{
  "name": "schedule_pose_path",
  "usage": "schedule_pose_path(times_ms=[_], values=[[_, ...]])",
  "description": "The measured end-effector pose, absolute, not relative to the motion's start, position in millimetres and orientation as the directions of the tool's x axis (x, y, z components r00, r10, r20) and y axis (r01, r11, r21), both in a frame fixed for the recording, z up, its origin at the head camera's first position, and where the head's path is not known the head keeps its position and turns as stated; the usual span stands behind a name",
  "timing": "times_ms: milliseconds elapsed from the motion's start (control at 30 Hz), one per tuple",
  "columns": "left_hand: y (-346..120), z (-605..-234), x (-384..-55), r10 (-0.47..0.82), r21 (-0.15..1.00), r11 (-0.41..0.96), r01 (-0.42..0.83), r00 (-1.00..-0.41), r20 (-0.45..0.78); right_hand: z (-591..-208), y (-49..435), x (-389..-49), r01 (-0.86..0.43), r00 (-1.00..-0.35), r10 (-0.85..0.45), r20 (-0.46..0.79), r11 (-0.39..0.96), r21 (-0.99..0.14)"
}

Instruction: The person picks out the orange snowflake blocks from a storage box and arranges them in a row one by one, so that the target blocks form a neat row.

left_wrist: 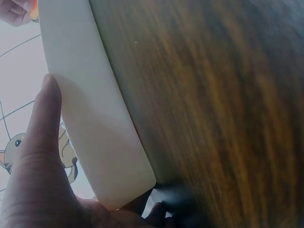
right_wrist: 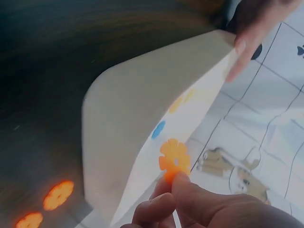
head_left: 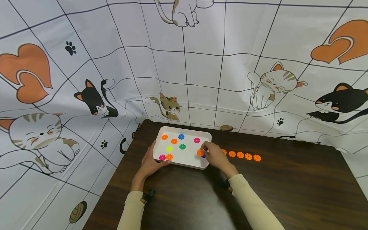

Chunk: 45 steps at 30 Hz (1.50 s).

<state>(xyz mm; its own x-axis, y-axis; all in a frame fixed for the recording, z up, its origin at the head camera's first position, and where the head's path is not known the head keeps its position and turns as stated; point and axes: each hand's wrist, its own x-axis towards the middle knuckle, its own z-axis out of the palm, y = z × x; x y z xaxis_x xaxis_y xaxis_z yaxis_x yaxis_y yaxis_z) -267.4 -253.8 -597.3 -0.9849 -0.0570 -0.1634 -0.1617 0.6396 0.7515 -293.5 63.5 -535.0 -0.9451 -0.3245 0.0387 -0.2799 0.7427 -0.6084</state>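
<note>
A white tray (head_left: pixel 188 156) holds several flower-shaped plastic discs in orange, pink, blue, green and yellow. My left hand (head_left: pixel 150 163) grips its near left corner, thumb along the near rim and the other fingers at the left side. Over the tray's right end, my right hand (head_left: pixel 216 156) pinches an orange flower-shaped disc (right_wrist: pixel 175 154) between thumb and fingertips. A dark blue disc (head_left: pixel 203 156) shows partly below that hand. Inside the tray lie a green disc (head_left: pixel 182 146), a yellow disc (head_left: pixel 169 149) and a pink disc (head_left: pixel 196 140), among others.
To the right of the tray, several orange discs (head_left: pixel 240 155) lie in a row on the dark wooden table (head_left: pixel 258 191). The row's left end is partly behind the right hand. A white cat-print cloth (head_left: pixel 201 70) hangs behind the table and at its left.
</note>
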Motion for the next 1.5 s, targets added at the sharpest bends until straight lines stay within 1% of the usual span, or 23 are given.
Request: schedule_pose_path(times_ms=[167,667,1000,1267,1500], values=[[-254,-598,-268,-0.06,0.748,0.643,-0.164,-0.985,-0.164,-534,83,-291,-0.262,-0.952,-0.305,0.037,0.743,-0.616],[-254,-599,-268,-0.061,0.754,0.635,-0.17,-0.983,-0.17,-538,153,-283,-0.249,-0.965,-0.249,0.084,0.762,-0.598],[-255,-600,-268,-0.051,0.757,0.635,-0.155,-0.986,-0.16,-541,189,-281,-0.191,-0.979,-0.2,0.05,0.787,-0.587],[-254,-602,-267,-0.051,0.759,0.632,-0.157,-0.986,-0.161,-546,211,-278,-0.134,-0.989,-0.15,0.019,0.81,-0.571],[-255,-601,-268,-0.052,0.752,0.641,-0.157,-0.985,-0.162,-549,225,-276,-0.109,-0.992,-0.125,0.012,0.814,-0.57]])
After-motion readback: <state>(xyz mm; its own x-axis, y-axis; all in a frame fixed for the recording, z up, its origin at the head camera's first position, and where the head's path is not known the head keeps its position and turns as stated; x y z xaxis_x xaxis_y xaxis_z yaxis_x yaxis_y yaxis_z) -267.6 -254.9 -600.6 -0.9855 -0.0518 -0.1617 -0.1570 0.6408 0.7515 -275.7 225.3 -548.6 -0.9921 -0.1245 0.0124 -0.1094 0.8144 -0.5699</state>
